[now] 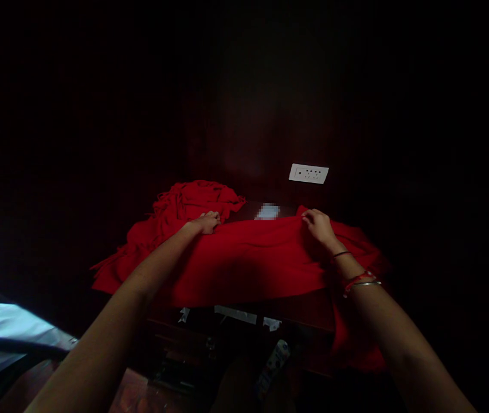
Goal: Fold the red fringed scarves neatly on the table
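Note:
A red fringed cloth [248, 258] lies spread over a small dark table in a dim room. My left hand [207, 222] grips the cloth's far edge on the left, fingers curled over the fabric. At the far right edge, my right hand [319, 225] pinches the same cloth; bangles and a thread band sit on that wrist. Bunched red fabric with fringe [192, 203] is heaped behind my left hand. The cloth's right side hangs down over the table edge [356, 338].
A white socket plate [308, 173] sits on the dark wall behind the table. A pale light-coloured surface [3, 332] shows at the lower left. Small light objects [235, 314] lie under the table's front edge. The surroundings are too dark to make out.

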### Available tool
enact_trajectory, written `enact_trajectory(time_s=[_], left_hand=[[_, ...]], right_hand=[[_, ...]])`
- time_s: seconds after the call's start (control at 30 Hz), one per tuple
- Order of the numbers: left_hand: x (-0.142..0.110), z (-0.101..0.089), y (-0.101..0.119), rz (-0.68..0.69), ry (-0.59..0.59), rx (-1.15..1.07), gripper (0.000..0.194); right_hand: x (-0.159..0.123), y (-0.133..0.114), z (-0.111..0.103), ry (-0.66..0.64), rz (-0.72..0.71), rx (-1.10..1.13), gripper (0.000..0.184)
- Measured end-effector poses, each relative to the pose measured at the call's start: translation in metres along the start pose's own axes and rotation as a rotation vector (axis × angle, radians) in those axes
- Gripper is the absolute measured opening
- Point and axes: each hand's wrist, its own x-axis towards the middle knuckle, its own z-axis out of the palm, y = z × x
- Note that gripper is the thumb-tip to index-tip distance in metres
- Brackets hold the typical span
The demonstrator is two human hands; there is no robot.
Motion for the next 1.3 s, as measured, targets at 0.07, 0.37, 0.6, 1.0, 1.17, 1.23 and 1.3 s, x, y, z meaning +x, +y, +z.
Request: enact_trajectory(time_s=[0.07, 0.37, 0.6, 1.0, 1.17, 1.23, 1.3], left_hand=[[-0.006, -0.011, -0.002, 0.023, 0.052, 0.002, 0.024], [-0.123, -0.090, 0.009, -0.020, 0.085, 0.127, 0.014], [-0.170, -0.050, 0.044, -0.222, -0.778, -0.361, 0.040], [-0.053, 0.002, 0.044, 0.050, -0.304, -0.360, 0.038], [-0.064, 0.000, 0.038, 0.166, -0.282, -0.551, 0.032], [-0.068, -0.011, 0.031, 0.126, -0.153, -0.583, 0.032], [-0.069, -0.027, 0.020, 0.065, 0.000, -0.578, 0.032]], right_hand=[[-0.004, 0.001, -0.015, 0.162, -0.022, 0.108, 0.022], [-0.062, -0.004, -0.050, -0.142, -0.166, 0.376, 0.020], [-0.078, -0.001, -0.033, -0.865, -0.174, 0.441, 0.019], [-0.005, -0.017, 0.026, -0.811, -0.173, 0.031, 0.027], [-0.008, -0.001, 0.023, -0.837, -0.168, 0.210, 0.009], [-0.007, 0.005, 0.017, -0.705, -0.149, 0.345, 0.011], [-0.007, 0.008, 0.009, -0.479, -0.111, 0.458, 0.012]])
